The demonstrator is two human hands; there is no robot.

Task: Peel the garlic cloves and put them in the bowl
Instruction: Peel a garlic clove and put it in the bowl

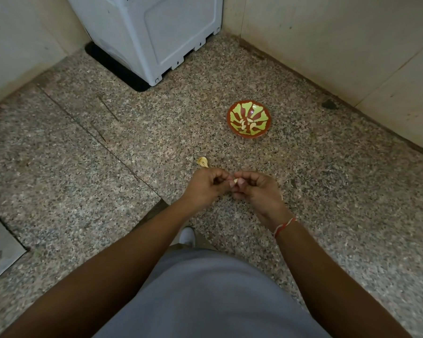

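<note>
A small pale garlic clove (235, 181) is pinched between the fingertips of both hands, low over the speckled floor. My left hand (205, 187) curls round it from the left, and my right hand (257, 190) from the right. Most of the clove is hidden by the fingers. A red bowl (232, 111) with a green pattern stands on the floor beyond my hands to the right, with several peeled cloves (247, 124) in its middle. A garlic stem remnant (202, 162) lies on the floor just behind my left hand.
A white appliance (154, 32) on a black mat stands in the far corner. Tiled walls (352, 45) close in at left and right. A metal floor plate (0, 250) is at the left edge. My shoe (187, 236) shows below my hands.
</note>
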